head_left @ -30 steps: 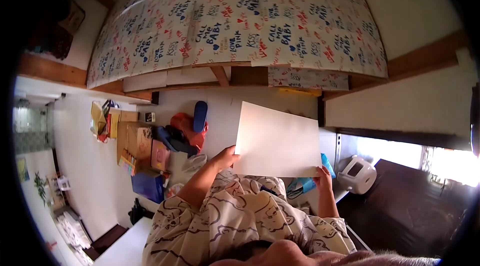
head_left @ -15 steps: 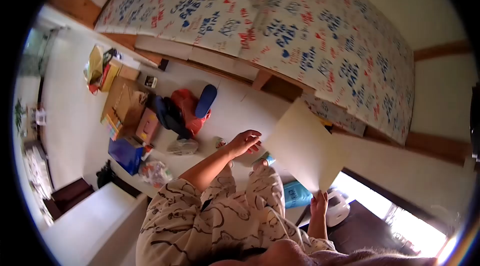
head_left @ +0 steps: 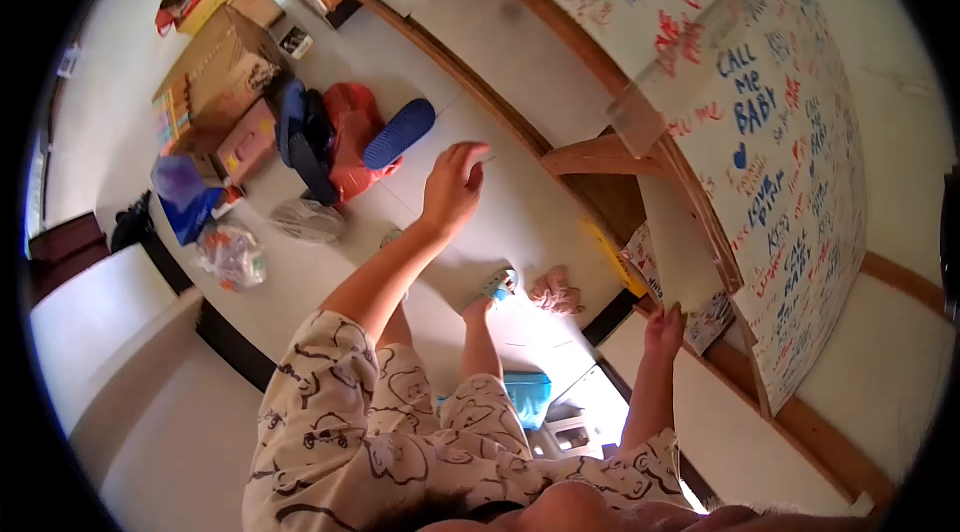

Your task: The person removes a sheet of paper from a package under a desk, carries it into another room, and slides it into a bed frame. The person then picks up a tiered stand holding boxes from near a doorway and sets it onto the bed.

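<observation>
My left hand (head_left: 453,190) is raised over the floor with its fingers loosely curved and apart, holding nothing. Low on the right, my right hand (head_left: 664,332) is closed in a pinch at the lower edge of a pale, thin sheet (head_left: 683,247). The sheet stands beside the wooden frame of a low platform, and I see it at a slant. Over the platform lies a white cover (head_left: 790,162) printed with red and blue writing. A see-through flap (head_left: 640,117) hangs at the cover's edge.
On the floor are a blue slipper (head_left: 400,134), a red plastic bag (head_left: 350,122), a cardboard box (head_left: 220,67), a blue box (head_left: 185,200) and clear plastic bags (head_left: 230,254). A pink cloth (head_left: 556,292) lies near my feet, and a turquoise bag (head_left: 527,397) is by my legs.
My view has turned and the platform now fills the right side. The sheet has gone from broad and facing me to slanted against the platform. My left hand has moved away from it.
</observation>
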A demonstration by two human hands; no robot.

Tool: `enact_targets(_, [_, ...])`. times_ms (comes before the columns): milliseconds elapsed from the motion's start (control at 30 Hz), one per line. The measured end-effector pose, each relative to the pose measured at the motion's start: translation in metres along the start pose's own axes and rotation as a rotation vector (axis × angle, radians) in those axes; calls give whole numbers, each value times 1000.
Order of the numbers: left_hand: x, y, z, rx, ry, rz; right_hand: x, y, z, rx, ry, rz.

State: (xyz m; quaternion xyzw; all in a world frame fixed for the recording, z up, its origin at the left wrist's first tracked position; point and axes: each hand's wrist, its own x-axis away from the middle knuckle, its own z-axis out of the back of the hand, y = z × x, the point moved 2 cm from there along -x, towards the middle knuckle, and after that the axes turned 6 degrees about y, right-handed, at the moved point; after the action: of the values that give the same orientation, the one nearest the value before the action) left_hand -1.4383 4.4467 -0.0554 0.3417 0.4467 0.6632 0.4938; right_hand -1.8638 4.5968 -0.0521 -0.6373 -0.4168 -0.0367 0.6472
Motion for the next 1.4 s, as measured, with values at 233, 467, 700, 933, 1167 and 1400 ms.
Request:
enact_targets(233, [-57,10,-45,-410,-2,-445,-24,19,-112,479,77,141])
enact_targets(467, [-90,-3,-68,-788,-158,-690,-45,11,-97,813,-13,-12])
enact_targets(700, [-97,9,-73,-901,-446,-508,-39,-4,-57,521,-28,52])
enact_targets(933, [-100,6,-92,-838,-378,-517,-40,-52,53,927,13,478])
enact_targets(1167, [-85,23,-87,-720,-210,-558,48,-29,-20,582,240,368])
enact_targets(1400, [-90,1,-85,-916,-254,-590,47,11,-30,318,108,163])
